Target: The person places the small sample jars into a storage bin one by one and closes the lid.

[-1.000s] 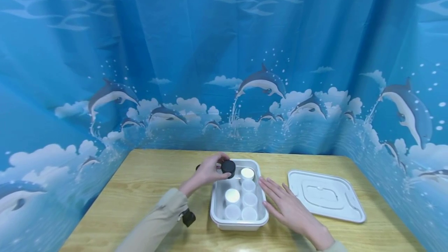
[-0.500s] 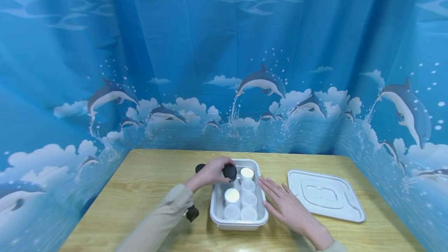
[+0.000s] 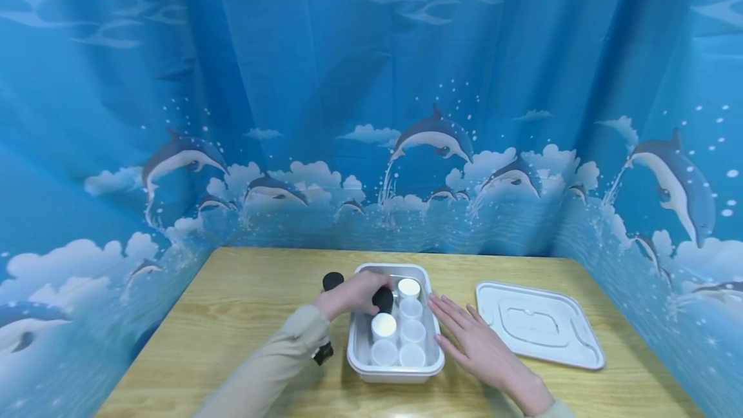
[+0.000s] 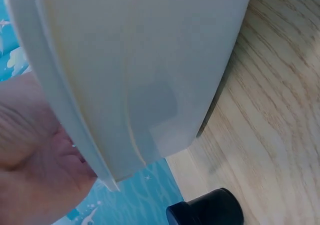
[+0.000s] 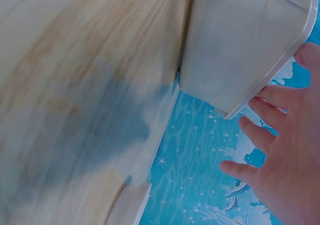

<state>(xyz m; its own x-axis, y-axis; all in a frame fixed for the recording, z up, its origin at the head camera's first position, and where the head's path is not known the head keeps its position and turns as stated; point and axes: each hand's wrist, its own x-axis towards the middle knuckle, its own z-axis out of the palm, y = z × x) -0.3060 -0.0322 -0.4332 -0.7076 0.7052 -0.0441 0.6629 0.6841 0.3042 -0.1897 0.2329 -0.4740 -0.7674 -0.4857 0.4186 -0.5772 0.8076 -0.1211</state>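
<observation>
In the head view my left hand [image 3: 358, 292] reaches over the left rim of a white rectangular box [image 3: 397, 377] and grips a small black cylindrical jar [image 3: 383, 300] by its sides, inside the back left part of the box. Fingers hide part of that jar. Right behind my left wrist stands another black jar [image 3: 333, 280], outside the box; the left wrist view shows this black jar [image 4: 212, 209] on the wood. My right hand [image 3: 482, 346] has its fingers straight, fingertips at the box's right rim. In the right wrist view the right hand [image 5: 285, 140] spreads its fingers along the rim.
Inside the box stand two white-topped jars, a back one [image 3: 409, 288] and a left one [image 3: 384, 326], and several translucent tubs [image 3: 413, 331] in rows. A white lid [image 3: 540, 325] lies flat at the right of the wooden table [image 3: 249, 315]. A blue dolphin curtain [image 3: 325, 115] surrounds it.
My left hand has lowered the black jar deeper into the box, moving slightly toward me and right. More of the other black jar shows behind the wrist. My right hand has stayed put.
</observation>
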